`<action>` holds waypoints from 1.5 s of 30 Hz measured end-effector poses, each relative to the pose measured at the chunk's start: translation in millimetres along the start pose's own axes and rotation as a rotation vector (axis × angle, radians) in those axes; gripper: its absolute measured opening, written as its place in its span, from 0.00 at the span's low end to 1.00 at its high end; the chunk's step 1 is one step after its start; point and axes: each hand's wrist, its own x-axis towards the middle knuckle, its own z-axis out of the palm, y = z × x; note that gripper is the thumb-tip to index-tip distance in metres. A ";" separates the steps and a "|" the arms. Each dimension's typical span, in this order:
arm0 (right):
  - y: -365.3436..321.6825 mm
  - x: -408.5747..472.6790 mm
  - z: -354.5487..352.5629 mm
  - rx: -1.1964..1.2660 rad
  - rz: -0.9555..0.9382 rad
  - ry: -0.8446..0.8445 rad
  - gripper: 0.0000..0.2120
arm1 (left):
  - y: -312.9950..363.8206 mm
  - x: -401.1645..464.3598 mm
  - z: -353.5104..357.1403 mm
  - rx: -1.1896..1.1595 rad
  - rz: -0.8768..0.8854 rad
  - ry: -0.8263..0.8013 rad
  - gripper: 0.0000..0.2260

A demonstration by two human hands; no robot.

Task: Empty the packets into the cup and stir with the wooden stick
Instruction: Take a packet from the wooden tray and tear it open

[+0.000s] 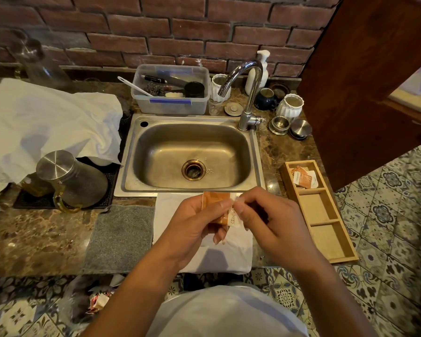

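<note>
Both my hands hold one orange and white packet (219, 206) above a white cloth (170, 215) at the counter's front edge. My left hand (192, 222) grips its orange side, and my right hand (265, 215) pinches its white top corner. More orange packets (303, 177) lie in the far compartment of a wooden tray (326, 239) on the right. A dark blue cup (266, 98) stands behind the tap. No wooden stick is visible.
A steel sink (192, 152) with a curved tap (248, 93) lies just beyond my hands. A steel-lidded glass jug (68, 178) sits at left on a black mat, a grey mat (122, 237) beside the cloth. A plastic tub (173, 90), white cups and steel lids line the back.
</note>
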 end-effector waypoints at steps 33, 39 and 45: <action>12.6 -8.5 4.8 -0.084 -0.057 -0.060 0.04 | -12.2 5.3 3.0 0.170 0.020 0.141 0.12; 12.1 -8.8 7.7 -0.079 0.008 -0.035 0.05 | -12.4 6.4 3.6 0.199 0.045 0.152 0.08; 6.0 -5.6 -1.6 0.167 0.175 -0.136 0.12 | -12.4 5.6 -0.2 0.187 0.079 0.139 0.09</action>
